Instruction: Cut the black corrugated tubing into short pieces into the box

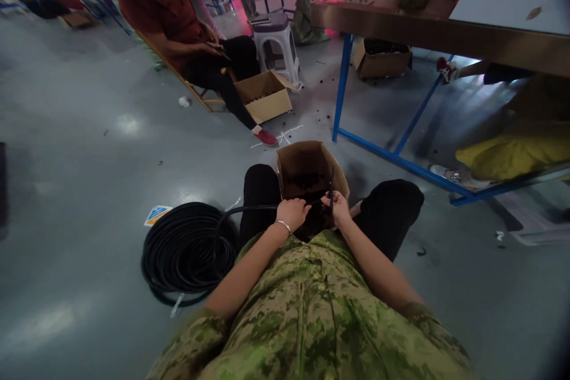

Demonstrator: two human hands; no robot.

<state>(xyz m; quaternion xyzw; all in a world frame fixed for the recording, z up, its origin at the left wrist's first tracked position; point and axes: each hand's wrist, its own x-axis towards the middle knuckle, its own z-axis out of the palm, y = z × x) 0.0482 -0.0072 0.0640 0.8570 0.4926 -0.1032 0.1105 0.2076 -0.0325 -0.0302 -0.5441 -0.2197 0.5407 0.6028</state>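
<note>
My left hand [293,214] is closed around a black ribbed hose [256,208] over the cardboard box between my knees. The hose runs left across my thigh to a big black coil [187,252] on the floor. My right hand [339,209] grips what look like dark scissors [332,181], blades pointing up and away from me. They are close to the hose's right end, but whether they touch it I cannot tell. Below both hands, the open cardboard box [336,173] holds dark pieces too blurred to name.
A blue-legged table [344,89] stands ahead on the right. Someone in a red shirt [178,24] sits ahead on the left beside another open box [271,108] and a grey stool [276,41]. Another person's legs [512,154] show under the table. Dark scraps dot the floor.
</note>
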